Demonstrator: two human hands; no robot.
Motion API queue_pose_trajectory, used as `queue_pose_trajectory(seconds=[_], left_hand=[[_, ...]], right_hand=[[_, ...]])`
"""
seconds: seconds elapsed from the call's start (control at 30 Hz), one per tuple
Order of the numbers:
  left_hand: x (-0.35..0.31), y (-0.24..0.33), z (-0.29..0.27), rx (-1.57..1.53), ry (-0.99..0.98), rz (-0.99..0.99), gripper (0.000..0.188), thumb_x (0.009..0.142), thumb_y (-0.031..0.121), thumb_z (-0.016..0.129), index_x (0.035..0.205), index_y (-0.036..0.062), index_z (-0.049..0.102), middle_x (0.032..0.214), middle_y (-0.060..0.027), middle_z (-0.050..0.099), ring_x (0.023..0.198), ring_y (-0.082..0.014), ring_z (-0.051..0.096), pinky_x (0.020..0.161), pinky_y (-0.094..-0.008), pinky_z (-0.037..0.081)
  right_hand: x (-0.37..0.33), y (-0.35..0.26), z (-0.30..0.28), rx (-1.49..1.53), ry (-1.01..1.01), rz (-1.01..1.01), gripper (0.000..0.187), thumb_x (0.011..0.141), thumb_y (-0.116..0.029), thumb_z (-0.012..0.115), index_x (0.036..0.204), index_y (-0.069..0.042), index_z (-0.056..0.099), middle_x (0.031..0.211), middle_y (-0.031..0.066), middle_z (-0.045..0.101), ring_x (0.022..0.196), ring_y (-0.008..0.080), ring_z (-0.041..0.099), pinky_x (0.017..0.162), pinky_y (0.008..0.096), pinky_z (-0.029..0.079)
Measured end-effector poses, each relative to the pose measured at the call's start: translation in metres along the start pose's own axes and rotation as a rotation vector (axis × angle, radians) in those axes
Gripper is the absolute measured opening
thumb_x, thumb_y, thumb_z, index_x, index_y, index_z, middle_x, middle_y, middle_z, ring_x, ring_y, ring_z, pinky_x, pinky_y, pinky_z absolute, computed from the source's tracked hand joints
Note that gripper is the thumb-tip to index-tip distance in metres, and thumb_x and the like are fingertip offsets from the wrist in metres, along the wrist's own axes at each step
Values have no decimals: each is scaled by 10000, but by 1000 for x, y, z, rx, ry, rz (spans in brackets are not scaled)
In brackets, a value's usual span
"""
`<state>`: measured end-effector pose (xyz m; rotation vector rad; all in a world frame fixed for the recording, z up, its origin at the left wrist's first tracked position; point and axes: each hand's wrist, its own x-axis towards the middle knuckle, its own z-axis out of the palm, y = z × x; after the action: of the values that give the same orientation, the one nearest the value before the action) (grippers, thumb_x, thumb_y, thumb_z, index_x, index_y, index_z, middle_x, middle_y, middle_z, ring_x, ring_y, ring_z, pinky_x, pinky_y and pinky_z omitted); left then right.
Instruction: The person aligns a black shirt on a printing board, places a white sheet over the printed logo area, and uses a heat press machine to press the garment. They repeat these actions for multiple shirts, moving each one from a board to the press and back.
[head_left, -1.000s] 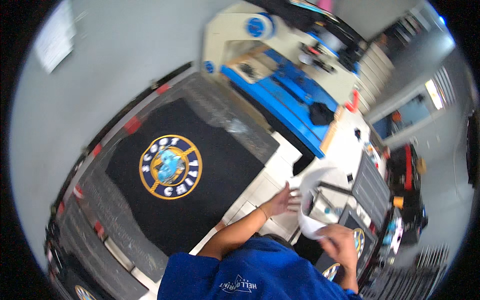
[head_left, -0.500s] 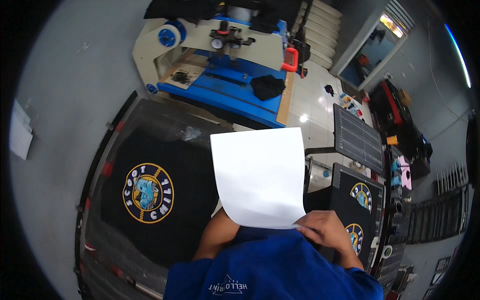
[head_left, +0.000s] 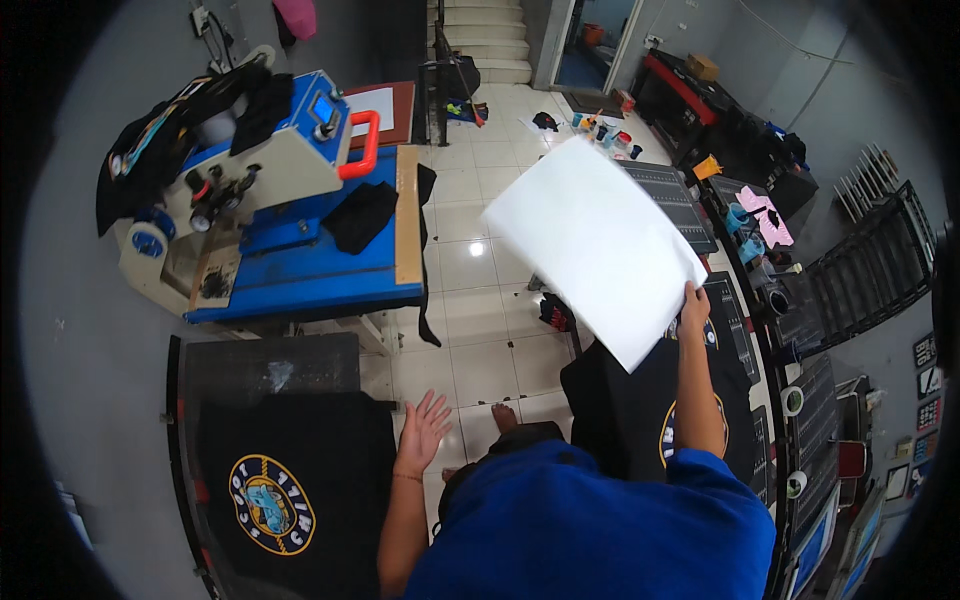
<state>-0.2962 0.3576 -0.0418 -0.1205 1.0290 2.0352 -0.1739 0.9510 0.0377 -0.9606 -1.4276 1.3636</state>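
Note:
My right hand [head_left: 693, 308] grips a large white sheet [head_left: 600, 250] by its near right corner. The sheet hangs tilted out in front of me, above the floor and the right-hand platens. My left hand [head_left: 424, 434] is empty, its fingers spread, beside the right edge of a black shirt [head_left: 350, 470] on the left platen. That shirt bears a round print [head_left: 270, 505] in yellow, white and blue. Below my right forearm lies another black shirt [head_left: 620, 410] with a similar round print, partly hidden by the arm and the sheet.
Ahead on the left stands a blue and cream heat press [head_left: 330, 255] with a red handle [head_left: 365, 145] and a black cloth [head_left: 360, 215] on its bed. A row of dark platens [head_left: 665, 195] runs along the right. Stairs [head_left: 487, 40] rise at the back beyond the tiled floor [head_left: 475, 330].
My view has turned rightward. The white sheet has swung out to the right in my right hand. My left hand, hidden behind the sheet before, now shows open on the left.

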Motion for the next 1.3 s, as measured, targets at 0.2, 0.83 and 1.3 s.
queue_pose_trajectory(seconds=[0.2, 0.83, 1.3], left_hand=[[-13, -36, -14, 157, 205, -139, 763, 976, 610, 376, 1517, 86, 258, 1520, -165, 350, 1362, -338, 367, 1101, -489, 295], [-157, -36, -20, 285, 1173, 254, 342, 997, 301, 510, 1135, 10, 629, 1021, -87, 690, 887, -160, 649, 781, -298, 510], [-374, -118, -101, 645, 2436, 126, 270, 862, 152, 650, 1057, -19, 574, 1007, -205, 567, 954, -391, 545, 848, -475, 439]], right_hand=[[87, 99, -18, 160, 316, 274, 255, 964, -147, 554, 1136, 39, 581, 861, 72, 619, 649, 154, 591, 526, 287, 516], [39, 139, 135, -641, -408, -186, 382, 915, -224, 557, 1149, 77, 574, 1052, 188, 644, 1012, 320, 610, 875, 395, 474], [-472, -5, 360, -494, -2048, -284, 268, 925, -112, 605, 1159, 15, 583, 961, 58, 651, 817, 129, 618, 720, 253, 498]])
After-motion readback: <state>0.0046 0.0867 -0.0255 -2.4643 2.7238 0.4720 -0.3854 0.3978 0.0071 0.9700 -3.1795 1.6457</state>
